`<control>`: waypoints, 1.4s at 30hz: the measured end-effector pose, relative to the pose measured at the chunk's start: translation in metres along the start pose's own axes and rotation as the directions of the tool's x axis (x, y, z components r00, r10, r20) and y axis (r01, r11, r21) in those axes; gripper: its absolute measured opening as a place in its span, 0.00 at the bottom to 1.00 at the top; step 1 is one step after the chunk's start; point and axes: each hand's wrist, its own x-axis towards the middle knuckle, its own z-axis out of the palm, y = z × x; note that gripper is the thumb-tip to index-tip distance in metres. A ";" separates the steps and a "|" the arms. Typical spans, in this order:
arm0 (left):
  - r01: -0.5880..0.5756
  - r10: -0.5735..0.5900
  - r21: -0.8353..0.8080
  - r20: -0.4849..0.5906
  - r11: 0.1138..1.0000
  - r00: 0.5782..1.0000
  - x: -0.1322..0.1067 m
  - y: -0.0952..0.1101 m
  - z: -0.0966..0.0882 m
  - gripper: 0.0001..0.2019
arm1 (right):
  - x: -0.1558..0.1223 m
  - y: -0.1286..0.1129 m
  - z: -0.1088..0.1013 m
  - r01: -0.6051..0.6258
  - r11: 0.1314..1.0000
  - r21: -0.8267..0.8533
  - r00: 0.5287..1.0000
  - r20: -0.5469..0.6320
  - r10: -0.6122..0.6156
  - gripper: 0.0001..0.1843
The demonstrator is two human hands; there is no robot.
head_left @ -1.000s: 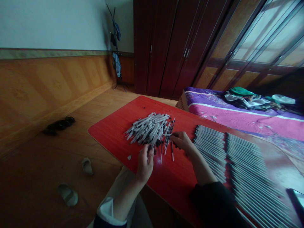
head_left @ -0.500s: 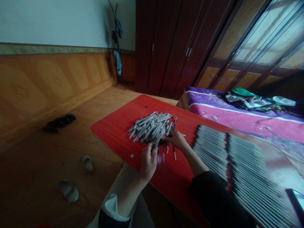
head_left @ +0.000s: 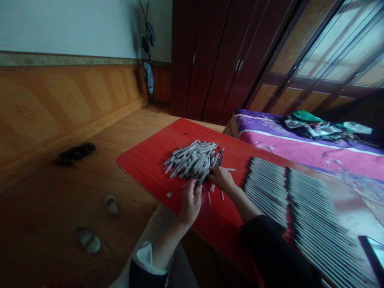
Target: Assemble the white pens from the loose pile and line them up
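Observation:
A heap of slim, pale, pen-like sticks [head_left: 192, 158], some with dark ends, lies on the red table [head_left: 144, 160]. At the heap's near edge, my left hand [head_left: 189, 204] is closed with thumb and fingers around a pen-like stick [head_left: 203, 176] that slants up and away. My right hand [head_left: 222, 179] is at the heap's right side, fingers pinched together near the far end of that stick; what lies between its fingertips is hidden. A few loose sticks lie around and beneath my right hand.
Two long rows of similar sticks [head_left: 318, 208] with dark ends lie side by side on the table's right. A phone [head_left: 373, 254] is at the right edge. A small white scrap [head_left: 169, 195] lies by the near edge. Beyond stands a bed [head_left: 264, 142].
The stick in my left hand now shows more clearly, slanting toward my right hand. Both hands have shifted only slightly, and the view has moved a little.

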 end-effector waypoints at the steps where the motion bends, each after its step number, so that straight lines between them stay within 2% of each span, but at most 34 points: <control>1: -0.007 0.007 0.002 0.001 1.000 1.000 0.000 0.001 0.000 0.10 | -0.002 0.002 0.002 -0.018 0.999 0.044 1.000 -0.024 0.019 0.13; 4: -0.030 0.030 0.004 0.008 1.000 1.000 0.001 0.003 0.000 0.09 | -0.009 0.009 0.008 -0.023 0.968 0.249 0.990 -0.129 0.056 0.12; 6: -0.046 0.046 0.010 0.013 0.999 0.999 0.001 0.004 0.000 0.09 | -0.013 0.013 0.009 -0.026 0.888 0.459 0.974 -0.187 0.125 0.12; 7: -0.053 0.053 0.013 0.018 0.999 0.998 0.001 0.003 0.001 0.09 | -0.015 0.015 0.008 -0.036 0.814 0.579 0.966 -0.188 0.177 0.11; 9: -0.062 0.061 0.013 0.040 0.998 0.997 0.001 0.003 0.002 0.09 | -0.020 0.017 0.003 -0.054 0.606 0.794 0.952 -0.142 0.272 0.11; 12: -0.065 0.064 0.013 0.074 0.998 0.995 -0.001 0.001 0.004 0.09 | -0.030 0.019 -0.008 -0.034 0.307 0.951 0.939 -0.075 0.337 0.08; 14: -0.065 0.063 0.024 0.090 0.998 0.994 -0.001 0.000 0.005 0.10 | -0.038 0.021 -0.012 -0.007 0.189 0.982 0.938 -0.059 0.342 0.06; 16: -0.071 0.068 0.027 0.114 0.997 0.991 -0.002 0.000 0.006 0.09 | -0.046 0.024 -0.014 0.000 0.112 0.994 0.939 -0.039 0.343 0.05; 21: -0.076 0.072 0.013 0.198 0.997 0.977 -0.002 0.004 0.006 0.08 | -0.059 0.023 -0.013 0.018 -0.001 1.000 0.940 -0.017 0.340 0.06; 25: -0.061 0.057 0.008 0.237 0.998 0.970 -0.001 0.004 0.007 0.08 | -0.063 0.015 -0.014 0.057 -0.130 0.990 0.962 -0.019 0.271 0.09; 28: -0.041 0.039 0.002 0.249 0.999 0.968 -0.001 0.004 0.008 0.08 | -0.064 0.010 -0.012 0.032 -0.201 0.979 0.974 0.015 0.226 0.11; 42: -0.051 0.048 0.009 0.242 0.999 0.969 -0.001 0.006 0.007 0.08 | -0.064 0.006 -0.003 0.023 -0.233 0.972 0.984 0.019 0.176 0.12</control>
